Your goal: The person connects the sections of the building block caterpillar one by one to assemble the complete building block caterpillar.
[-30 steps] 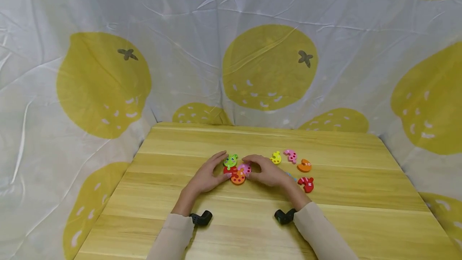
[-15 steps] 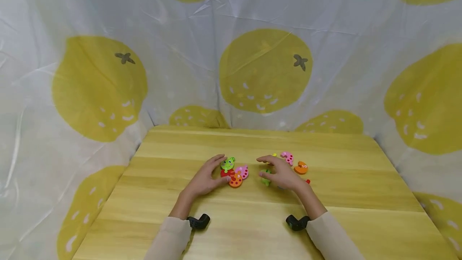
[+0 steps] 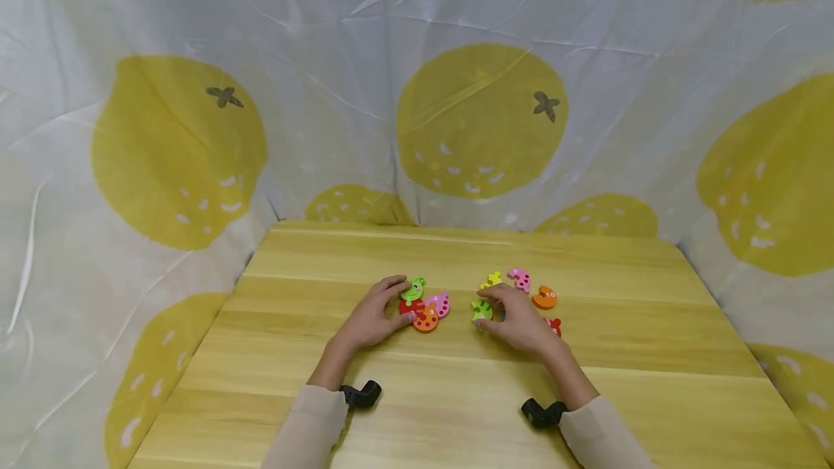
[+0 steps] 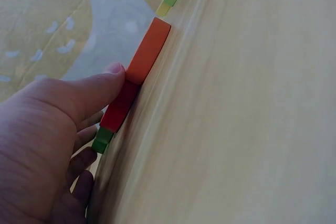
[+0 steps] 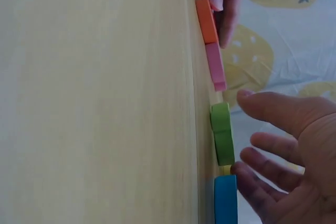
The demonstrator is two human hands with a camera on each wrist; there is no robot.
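Note:
In the head view my left hand (image 3: 373, 315) holds the joined caterpillar puzzle, its fingers by the smiling green head piece (image 3: 413, 289). The left wrist view shows its thumb against the edge where the red piece (image 4: 119, 106) meets the orange piece (image 4: 149, 51). A pink piece (image 3: 440, 303) marked 4 joins on at the right. My right hand (image 3: 519, 318) arches over a striped green piece (image 3: 481, 310) lying on the table. Seen from the right wrist, its thumb and fingers are spread and the thumb stands off that green piece.
Beyond and around the right hand lie a yellow piece (image 3: 491, 280), a pink piece (image 3: 520, 279), an orange piece (image 3: 544, 298) marked 10 and a partly hidden red piece (image 3: 554, 327). A blue piece (image 5: 226, 199) lies beside the green one. Lemon-print cloth (image 3: 482, 121) hangs behind the wooden table (image 3: 417, 411).
My right hand has left the pink 4 piece and moved right, lowering around the striped green piece. The left hand stays at the joined pieces.

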